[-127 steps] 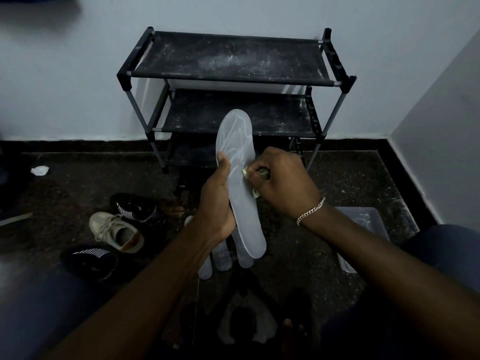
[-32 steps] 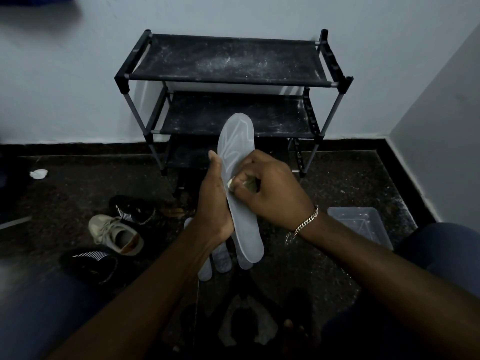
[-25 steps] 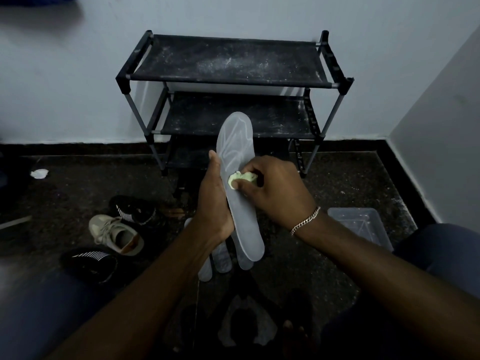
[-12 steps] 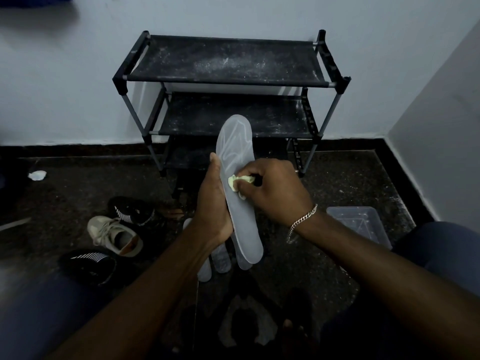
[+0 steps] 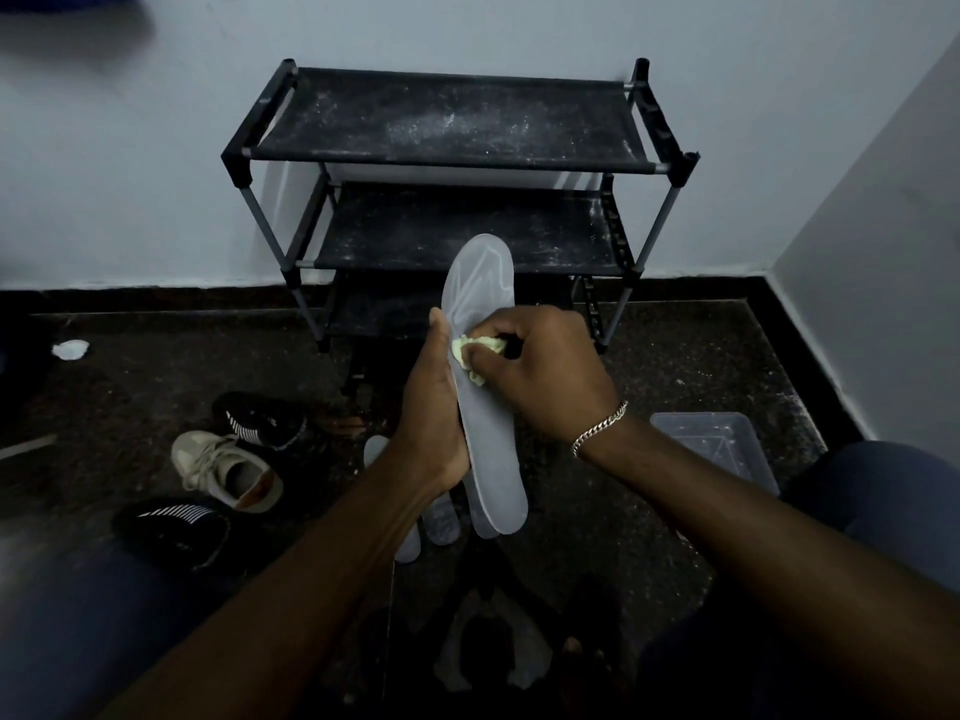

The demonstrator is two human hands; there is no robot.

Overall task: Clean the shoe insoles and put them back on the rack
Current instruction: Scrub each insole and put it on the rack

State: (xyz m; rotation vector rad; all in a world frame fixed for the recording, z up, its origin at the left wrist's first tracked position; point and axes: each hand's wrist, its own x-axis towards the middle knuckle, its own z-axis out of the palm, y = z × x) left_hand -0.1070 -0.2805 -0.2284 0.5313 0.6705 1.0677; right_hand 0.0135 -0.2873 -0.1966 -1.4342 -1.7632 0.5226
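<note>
Looking down over a dark floor (image 5: pixel 156 371) from head height. Holds a pale grey insole (image 5: pixel 480 275) upright in mid-air, toe end up, in front of a black rack (image 5: pixel 452 122). Grips its left edge with the left hand (image 5: pixel 434 413), thumb lying straight up along that edge, fingers wrapped behind and out of sight. Pinches a small pale green cloth (image 5: pixel 475 350) in the right hand (image 5: pixel 540 376), knuckles up, fingers curled and bunched together, pressing the cloth against the middle of the insole's face. Wears a chain bracelet (image 5: pixel 600 428) on the right wrist.

Counted: one insole in hand. At least two more insoles (image 5: pixel 440 517) flat on the floor just below it, partly hidden, exact number hard to tell. Three shoes (image 5: pixel 228 470) on the floor to the left, two black with white stripes and one beige between them. One rack against the wall (image 5: pixel 156 174), with three dusty shelves. One clear plastic tub (image 5: pixel 711 444) on the floor to the right. One white scrap (image 5: pixel 70 349) on the floor at far left.
</note>
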